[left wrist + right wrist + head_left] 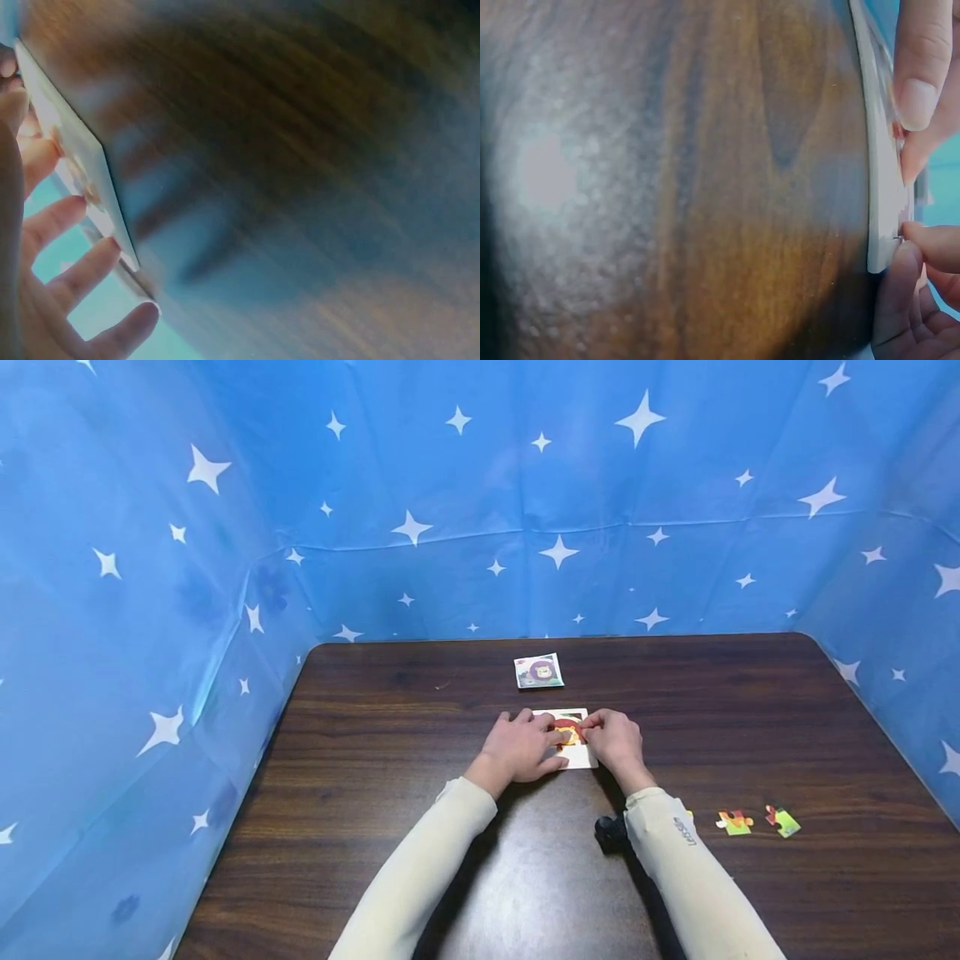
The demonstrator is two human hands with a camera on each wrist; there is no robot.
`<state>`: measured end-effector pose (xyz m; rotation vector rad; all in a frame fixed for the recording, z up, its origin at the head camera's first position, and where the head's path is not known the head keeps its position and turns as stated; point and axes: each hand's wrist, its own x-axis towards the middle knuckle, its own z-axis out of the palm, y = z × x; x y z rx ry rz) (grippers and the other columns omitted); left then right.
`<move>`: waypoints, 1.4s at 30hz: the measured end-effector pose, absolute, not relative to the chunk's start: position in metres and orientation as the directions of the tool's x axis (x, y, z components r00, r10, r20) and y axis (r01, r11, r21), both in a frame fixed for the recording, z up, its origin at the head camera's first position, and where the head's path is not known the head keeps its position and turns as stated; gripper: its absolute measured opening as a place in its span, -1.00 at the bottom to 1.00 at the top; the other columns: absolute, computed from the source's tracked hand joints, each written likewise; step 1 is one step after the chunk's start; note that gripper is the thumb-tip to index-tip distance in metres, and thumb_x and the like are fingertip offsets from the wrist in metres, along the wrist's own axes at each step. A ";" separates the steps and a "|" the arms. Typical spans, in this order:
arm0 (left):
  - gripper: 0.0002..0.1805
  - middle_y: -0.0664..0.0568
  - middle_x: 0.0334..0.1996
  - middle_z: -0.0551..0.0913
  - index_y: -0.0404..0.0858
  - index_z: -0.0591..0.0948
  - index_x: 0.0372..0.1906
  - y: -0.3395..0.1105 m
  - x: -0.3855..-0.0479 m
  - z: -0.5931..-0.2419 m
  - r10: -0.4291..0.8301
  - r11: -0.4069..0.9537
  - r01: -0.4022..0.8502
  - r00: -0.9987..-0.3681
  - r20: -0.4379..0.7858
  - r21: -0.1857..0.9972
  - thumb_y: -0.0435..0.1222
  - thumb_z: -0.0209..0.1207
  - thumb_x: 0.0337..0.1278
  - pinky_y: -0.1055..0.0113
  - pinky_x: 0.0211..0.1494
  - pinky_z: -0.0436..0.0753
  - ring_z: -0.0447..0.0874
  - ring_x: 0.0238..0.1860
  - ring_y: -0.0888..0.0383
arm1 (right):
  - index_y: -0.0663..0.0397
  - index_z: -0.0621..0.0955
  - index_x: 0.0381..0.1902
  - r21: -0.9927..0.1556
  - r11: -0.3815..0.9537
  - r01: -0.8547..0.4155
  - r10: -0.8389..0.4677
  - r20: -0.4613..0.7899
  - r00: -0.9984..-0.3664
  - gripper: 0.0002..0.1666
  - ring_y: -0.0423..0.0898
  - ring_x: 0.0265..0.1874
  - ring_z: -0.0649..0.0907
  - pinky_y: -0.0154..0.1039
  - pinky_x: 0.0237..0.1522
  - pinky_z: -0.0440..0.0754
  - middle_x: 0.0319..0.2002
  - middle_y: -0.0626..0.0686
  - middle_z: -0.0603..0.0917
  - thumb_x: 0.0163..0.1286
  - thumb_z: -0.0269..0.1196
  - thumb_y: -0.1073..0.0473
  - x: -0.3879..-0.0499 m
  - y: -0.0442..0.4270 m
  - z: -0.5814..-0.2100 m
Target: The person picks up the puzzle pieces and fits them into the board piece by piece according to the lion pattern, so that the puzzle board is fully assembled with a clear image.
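I've got the puzzle (578, 758) on the table (337, 777), between both hands, red and yellow showing on its far half, bare white on its near part. Left hand (521, 750) comes in from 9 o'clock, fingers straight and spread, gripping nothing, fingertips resting on the puzzle. Right hand (617, 745) is over at 3 o'clock, fingers curled, thumb and forefinger pinching at the puzzle's right edge; I can't tell whether that's a loose bit or the board itself. The card (538, 672), lion on it, lies apart at 11 o'clock from the puzzle. Out at 4 o'clock, two pieces (736, 823) sit near each other, plus a yellow sliver peeking past the right sleeve (697, 868). Behind it all, at 12, I see the starry blue curtain (480, 468).
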<state>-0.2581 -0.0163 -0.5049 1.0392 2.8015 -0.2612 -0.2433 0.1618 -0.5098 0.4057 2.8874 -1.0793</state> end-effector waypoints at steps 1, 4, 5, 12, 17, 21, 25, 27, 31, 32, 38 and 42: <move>-0.40 0.20 0.45 0.36 0.38 0.34 0.48 -0.015 -0.258 -0.505 0.630 0.747 0.656 -0.751 -0.196 -0.110 0.35 -0.20 0.43 -0.11 0.27 0.50 0.42 0.33 0.03 | 0.10 0.76 -0.28 -0.638 0.726 0.257 0.232 -0.125 -0.965 -0.86 0.20 -0.06 0.67 0.03 0.00 0.54 -0.20 0.15 0.79 0.29 0.27 0.24 -0.243 0.163 -0.510; -0.40 0.20 0.46 0.35 0.37 0.34 0.49 -0.013 -0.255 -0.507 0.631 0.750 0.656 -0.749 -0.202 -0.090 0.33 -0.20 0.44 -0.11 0.28 0.50 0.40 0.36 0.04 | 0.10 0.76 -0.28 -0.630 0.731 0.263 0.229 -0.136 -0.964 -0.87 0.19 -0.05 0.68 0.01 0.00 0.55 -0.20 0.14 0.79 0.29 0.28 0.22 -0.241 0.167 -0.511; -0.39 0.19 0.47 0.34 0.36 0.33 0.49 -0.013 -0.255 -0.507 0.631 0.751 0.656 -0.749 -0.203 -0.084 0.34 -0.19 0.44 -0.11 0.28 0.50 0.39 0.37 0.04 | 0.10 0.76 -0.27 -0.630 0.730 0.265 0.230 -0.139 -0.963 -0.86 0.18 -0.07 0.68 -0.02 -0.04 0.55 -0.21 0.14 0.79 0.30 0.28 0.22 -0.241 0.168 -0.511; -0.34 0.20 0.44 0.37 0.33 0.34 0.49 -0.014 -0.256 -0.507 0.646 0.746 0.664 -0.740 -0.190 -0.048 0.37 -0.09 0.36 -0.09 0.28 0.50 0.39 0.37 0.06 | 0.17 0.74 -0.18 -0.690 0.658 0.300 0.242 -0.182 -0.953 -0.81 -0.18 -0.59 0.71 -0.35 -0.48 0.61 -0.38 0.13 0.79 0.40 0.23 0.21 -0.239 0.184 -0.505; -0.34 0.19 0.41 0.39 0.32 0.35 0.47 -0.014 -0.257 -0.504 0.652 0.736 0.673 -0.734 -0.189 -0.076 0.38 -0.05 0.33 -0.06 0.28 0.50 0.42 0.35 0.06 | 0.18 0.74 -0.17 -0.679 0.661 0.320 0.241 -0.212 -0.947 -0.80 -0.22 -0.59 0.70 -0.31 -0.47 0.67 -0.43 0.11 0.77 0.44 0.23 0.19 -0.233 0.204 -0.498; -0.34 0.18 0.39 0.41 0.30 0.36 0.46 -0.013 -0.256 -0.504 0.653 0.736 0.674 -0.733 -0.191 -0.069 0.36 -0.03 0.33 -0.05 0.28 0.51 0.42 0.34 0.06 | 0.23 0.74 -0.16 -0.663 0.680 0.314 0.190 -0.254 -0.948 -0.77 -0.16 -0.52 0.72 -0.22 -0.40 0.73 -0.43 0.12 0.74 0.46 0.23 0.18 -0.223 0.223 -0.490; -0.34 0.17 0.38 0.42 0.27 0.38 0.46 -0.013 -0.256 -0.504 0.659 0.733 0.678 -0.729 -0.185 -0.059 0.35 -0.01 0.34 -0.05 0.27 0.52 0.43 0.33 0.06 | 0.25 0.74 -0.15 -0.645 0.701 0.306 0.138 -0.298 -0.945 -0.73 -0.11 -0.47 0.72 -0.18 -0.35 0.73 -0.34 0.15 0.74 0.46 0.21 0.16 -0.209 0.242 -0.485; -0.34 0.16 0.39 0.42 0.27 0.38 0.46 -0.013 -0.257 -0.504 0.659 0.733 0.677 -0.729 -0.183 -0.057 0.34 0.00 0.33 -0.05 0.26 0.53 0.43 0.33 0.05 | 0.25 0.74 -0.14 -0.637 0.701 0.320 0.133 -0.324 -0.937 -0.73 -0.11 -0.46 0.72 -0.18 -0.35 0.72 -0.34 0.13 0.74 0.46 0.21 0.15 -0.202 0.250 -0.483; -0.35 0.15 0.39 0.42 0.27 0.39 0.45 -0.015 -0.258 -0.501 0.655 0.739 0.672 -0.733 -0.182 -0.050 0.34 0.02 0.33 -0.05 0.25 0.53 0.44 0.32 0.04 | 0.26 0.74 -0.15 -0.633 0.688 0.354 0.145 -0.358 -0.923 -0.73 -0.13 -0.47 0.71 -0.20 -0.36 0.72 -0.41 0.08 0.72 0.43 0.23 0.16 -0.190 0.262 -0.483; -0.35 0.15 0.38 0.42 0.27 0.40 0.44 -0.015 -0.258 -0.500 0.653 0.741 0.670 -0.735 -0.183 -0.046 0.34 0.02 0.32 -0.05 0.25 0.53 0.44 0.32 0.04 | 0.27 0.73 -0.16 -0.637 0.683 0.357 0.145 -0.361 -0.921 -0.73 -0.13 -0.47 0.71 -0.20 -0.36 0.72 -0.42 0.08 0.71 0.42 0.24 0.16 -0.187 0.263 -0.483; -0.34 0.14 0.40 0.41 0.27 0.38 0.46 -0.017 -0.259 -0.499 0.640 0.753 0.657 -0.743 -0.196 -0.031 0.32 0.04 0.32 -0.06 0.28 0.52 0.43 0.34 0.03 | 0.31 0.72 -0.18 -0.646 0.660 0.384 0.146 -0.391 -0.909 -0.73 -0.13 -0.46 0.70 -0.19 -0.35 0.75 -0.40 0.11 0.70 0.43 0.25 0.17 -0.175 0.271 -0.483; -0.33 0.13 0.41 0.40 0.26 0.38 0.46 -0.016 -0.259 -0.498 0.636 0.756 0.654 -0.745 -0.201 -0.028 0.32 0.06 0.32 -0.06 0.28 0.52 0.42 0.35 0.02 | 0.32 0.71 -0.18 -0.653 0.636 0.412 0.162 -0.409 -0.898 -0.74 -0.13 -0.46 0.71 -0.20 -0.35 0.76 -0.36 0.14 0.70 0.44 0.26 0.17 -0.168 0.274 -0.483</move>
